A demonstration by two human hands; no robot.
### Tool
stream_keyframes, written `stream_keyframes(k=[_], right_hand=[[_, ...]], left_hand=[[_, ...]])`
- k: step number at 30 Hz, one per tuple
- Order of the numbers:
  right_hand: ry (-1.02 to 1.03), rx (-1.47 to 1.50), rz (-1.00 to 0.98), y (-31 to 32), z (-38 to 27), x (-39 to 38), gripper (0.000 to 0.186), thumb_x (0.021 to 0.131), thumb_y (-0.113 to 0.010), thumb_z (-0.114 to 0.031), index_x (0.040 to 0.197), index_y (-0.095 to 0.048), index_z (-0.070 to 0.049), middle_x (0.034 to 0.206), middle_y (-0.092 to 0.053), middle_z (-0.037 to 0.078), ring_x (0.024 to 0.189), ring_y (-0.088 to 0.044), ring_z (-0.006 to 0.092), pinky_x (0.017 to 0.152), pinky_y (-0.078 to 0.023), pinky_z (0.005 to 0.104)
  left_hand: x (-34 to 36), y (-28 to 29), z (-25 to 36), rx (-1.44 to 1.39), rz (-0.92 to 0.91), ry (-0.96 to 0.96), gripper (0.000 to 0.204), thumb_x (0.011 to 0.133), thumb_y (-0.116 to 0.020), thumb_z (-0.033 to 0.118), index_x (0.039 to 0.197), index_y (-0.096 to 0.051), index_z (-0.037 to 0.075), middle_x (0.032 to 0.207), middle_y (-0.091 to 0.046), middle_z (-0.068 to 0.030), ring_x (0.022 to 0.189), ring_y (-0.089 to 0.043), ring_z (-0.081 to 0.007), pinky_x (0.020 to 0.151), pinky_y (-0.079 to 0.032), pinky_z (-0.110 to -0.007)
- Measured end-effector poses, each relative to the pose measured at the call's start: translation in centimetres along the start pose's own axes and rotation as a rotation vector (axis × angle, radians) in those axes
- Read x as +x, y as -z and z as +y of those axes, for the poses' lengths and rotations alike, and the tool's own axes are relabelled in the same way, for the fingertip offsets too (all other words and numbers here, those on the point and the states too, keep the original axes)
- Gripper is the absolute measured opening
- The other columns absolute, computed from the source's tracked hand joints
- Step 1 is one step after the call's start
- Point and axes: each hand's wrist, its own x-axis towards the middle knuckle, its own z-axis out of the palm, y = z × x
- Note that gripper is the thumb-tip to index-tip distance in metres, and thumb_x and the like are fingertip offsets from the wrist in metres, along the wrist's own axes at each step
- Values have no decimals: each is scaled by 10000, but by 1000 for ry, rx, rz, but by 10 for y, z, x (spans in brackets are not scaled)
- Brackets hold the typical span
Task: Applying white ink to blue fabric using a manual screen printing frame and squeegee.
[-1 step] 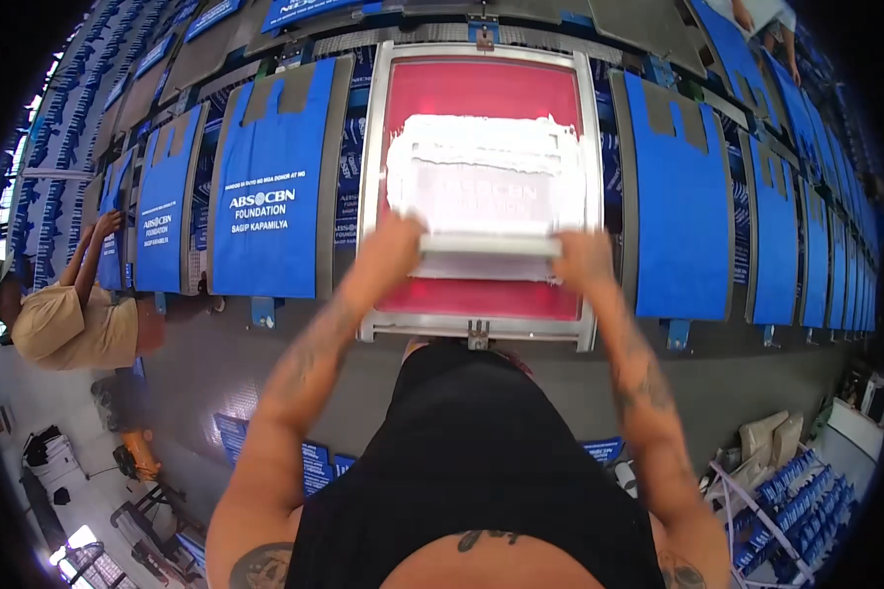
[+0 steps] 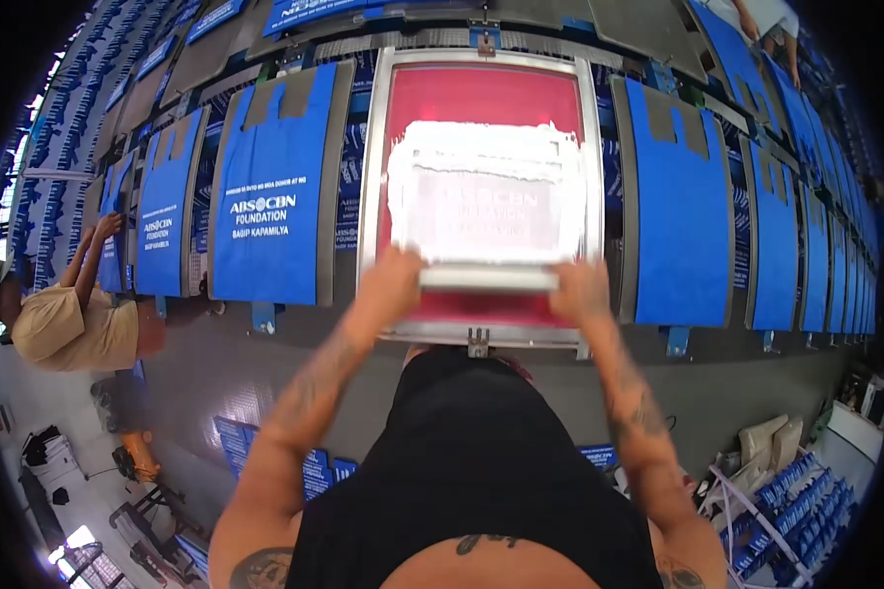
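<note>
A silkscreen frame (image 2: 592, 157) with metal edges and a red-pink mesh (image 2: 481, 90) lies flat in front of me. White ink (image 2: 398, 187) covers the middle of the mesh, and faint lettering shows through it. Across the near part of the screen lies a long pale squeegee (image 2: 488, 278), slightly blurred. My left hand (image 2: 391, 285) is closed around its left end and my right hand (image 2: 580, 292) around its right end. Below the squeegee a strip of bare red mesh shows. What lies under the screen is hidden.
Flat boards bearing blue bags stand in a row: a bag with white print (image 2: 265, 196) at left, an unprinted blue bag (image 2: 676, 216) at right. A metal clamp (image 2: 478, 343) sits at the screen's near edge. Another person (image 2: 74, 329) works at far left; other hands show at upper right.
Both my hands have drawn the squeegee toward me, down the screen. More of the white-inked area shows above it, and less bare mesh below.
</note>
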Motion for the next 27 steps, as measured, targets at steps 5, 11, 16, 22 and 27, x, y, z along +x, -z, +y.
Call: stream_keyframes(k=[5,11,16,22,27], right_hand=[[18,109,169,-19,-15,-11,349,576,-640,-106,912,-720,-152,919,-707,53,855,-642,279,997,-355,555],[-30,-62,-13,36,30,177,341,676,-647,-263,1001,-721,-191,872,-706,123,832,-682,320,772,-550,428],[100,103,-216,78,47,252,450,631,-700,-300,1057,-716,-157,927,-692,184,870,-669,321,809,-519,403],[-35,366,-165,130,49,249,473,618,-773,-207,1062,-693,-64,941,-703,126,889,-654,253,821,-480,339],[68,219,-287,90,55,280,469,625,-774,-312,1045,-715,-111,980,-696,163,934,-656,310,854,-488,364]], left_hand=[[-3,-29,-21,-13,137,-129,238,629,-634,-20,854,-660,52,934,-623,-95,917,-559,-322,746,-524,-424],[181,24,-52,85,-1,-127,217,677,-655,123,862,-709,23,884,-676,-183,881,-638,-357,807,-523,-430],[261,64,-73,119,-184,-178,307,662,-725,224,866,-718,-5,899,-685,-220,844,-666,-363,791,-529,-424],[277,132,-40,105,-307,-168,491,618,-808,305,928,-689,-58,890,-681,-243,859,-658,-371,780,-511,-408],[292,83,-78,91,-378,-101,502,639,-800,276,1015,-663,-27,978,-669,-214,925,-635,-346,832,-484,-422]])
